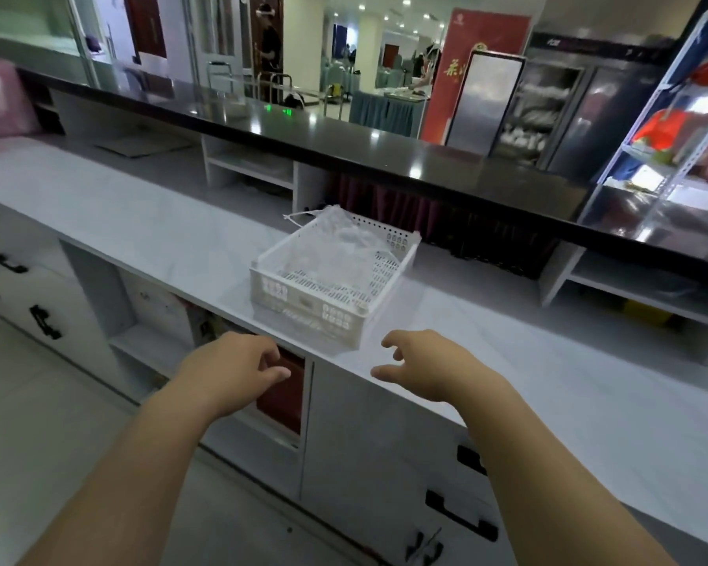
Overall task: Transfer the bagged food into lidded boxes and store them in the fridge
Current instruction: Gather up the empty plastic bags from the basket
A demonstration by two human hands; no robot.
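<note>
A white perforated plastic basket (331, 279) holding clear, crumpled plastic bags (344, 243) sits on the pale countertop (140, 222) at twelve o'clock. Left hand (238, 369) and right hand (422, 367) hover empty, fingers spread. Basket looks light and rigid; grasp its side rims.

black bar top (344, 140), metal shelf rack (671, 157), red banner (458, 75)

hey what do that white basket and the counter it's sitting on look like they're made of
White basket: likely molded plastic, matte, given the regular perforated slots and thick rim. Counter: pale, glossy, faintly veined, so probably stone or a marble-look laminate; the picture cannot settle which.
</note>
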